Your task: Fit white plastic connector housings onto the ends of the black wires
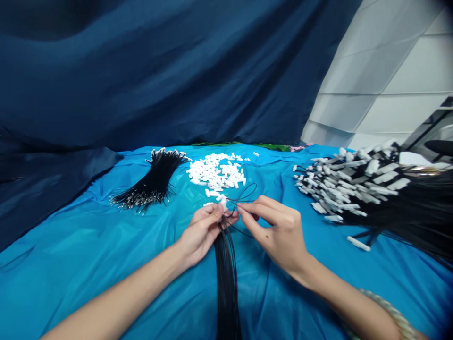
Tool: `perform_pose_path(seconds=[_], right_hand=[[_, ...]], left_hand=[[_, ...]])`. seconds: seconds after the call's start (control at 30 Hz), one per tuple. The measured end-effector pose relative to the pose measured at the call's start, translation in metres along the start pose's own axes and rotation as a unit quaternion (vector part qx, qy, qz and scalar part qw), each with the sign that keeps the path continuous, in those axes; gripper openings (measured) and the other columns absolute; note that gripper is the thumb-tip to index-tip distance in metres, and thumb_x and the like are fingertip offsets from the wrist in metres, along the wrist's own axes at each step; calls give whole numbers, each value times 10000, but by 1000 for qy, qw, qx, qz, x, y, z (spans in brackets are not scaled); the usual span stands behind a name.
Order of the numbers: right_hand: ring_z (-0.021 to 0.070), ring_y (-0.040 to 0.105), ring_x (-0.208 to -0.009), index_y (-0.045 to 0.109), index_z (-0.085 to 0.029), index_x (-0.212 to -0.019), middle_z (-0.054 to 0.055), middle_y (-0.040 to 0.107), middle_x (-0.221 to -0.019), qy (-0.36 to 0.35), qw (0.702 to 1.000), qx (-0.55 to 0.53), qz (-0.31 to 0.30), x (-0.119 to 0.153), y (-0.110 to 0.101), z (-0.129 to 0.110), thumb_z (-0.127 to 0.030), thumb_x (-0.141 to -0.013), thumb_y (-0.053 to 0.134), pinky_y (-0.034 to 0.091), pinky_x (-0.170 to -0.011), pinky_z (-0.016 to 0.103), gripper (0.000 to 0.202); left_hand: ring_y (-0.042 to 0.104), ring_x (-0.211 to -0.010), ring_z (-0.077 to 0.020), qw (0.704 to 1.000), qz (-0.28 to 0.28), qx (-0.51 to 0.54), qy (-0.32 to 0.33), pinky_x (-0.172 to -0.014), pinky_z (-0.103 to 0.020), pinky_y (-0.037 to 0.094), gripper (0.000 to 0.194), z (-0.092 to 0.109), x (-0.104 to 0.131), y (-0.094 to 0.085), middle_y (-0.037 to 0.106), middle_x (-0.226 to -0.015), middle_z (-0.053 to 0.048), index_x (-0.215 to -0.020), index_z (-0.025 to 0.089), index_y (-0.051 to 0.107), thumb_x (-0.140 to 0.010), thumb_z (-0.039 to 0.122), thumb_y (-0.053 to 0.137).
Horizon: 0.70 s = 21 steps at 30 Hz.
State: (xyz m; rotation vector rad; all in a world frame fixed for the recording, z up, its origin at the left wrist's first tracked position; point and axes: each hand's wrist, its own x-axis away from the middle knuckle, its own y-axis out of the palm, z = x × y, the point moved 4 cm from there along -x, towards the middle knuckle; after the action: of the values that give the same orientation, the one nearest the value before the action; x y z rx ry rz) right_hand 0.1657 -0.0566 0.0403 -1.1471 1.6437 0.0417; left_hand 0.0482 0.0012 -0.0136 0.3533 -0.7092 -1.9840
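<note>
Black wire bundle (226,278) runs from bottom centre of the frame up to the hands, lying on the blue cloth (88,245) over the bench. Left hand (203,231) at centre: fingers curled narrow, thumb and forefinger pinched on a small white connector (223,202) at the top end of the bundle. Right hand (279,226) just beside it, fingertips pinched on a single black wire (244,191) that loops toward upper centre. Both hands nearly touching at the pinch point. White connector pile (217,174) sits above the hands. Loose black wire bunch (154,182) lies upper left of that. Finished wires with white ends (350,182) are heaped at right.
</note>
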Motion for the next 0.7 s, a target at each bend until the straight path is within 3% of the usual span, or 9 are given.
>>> perform_pose_path(seconds=[0.7], right_hand=[[68, 404, -483, 626, -160, -684, -29, 467, -538, 71, 996, -44, -6, -2, 0, 2, -175, -778, 515, 313, -466, 201, 146]], left_hand=[[595, -756, -147, 999, 12, -29, 8, -800, -287, 438, 117, 0, 1, -1, 615, -699, -46, -666, 96, 603, -681, 210, 623]])
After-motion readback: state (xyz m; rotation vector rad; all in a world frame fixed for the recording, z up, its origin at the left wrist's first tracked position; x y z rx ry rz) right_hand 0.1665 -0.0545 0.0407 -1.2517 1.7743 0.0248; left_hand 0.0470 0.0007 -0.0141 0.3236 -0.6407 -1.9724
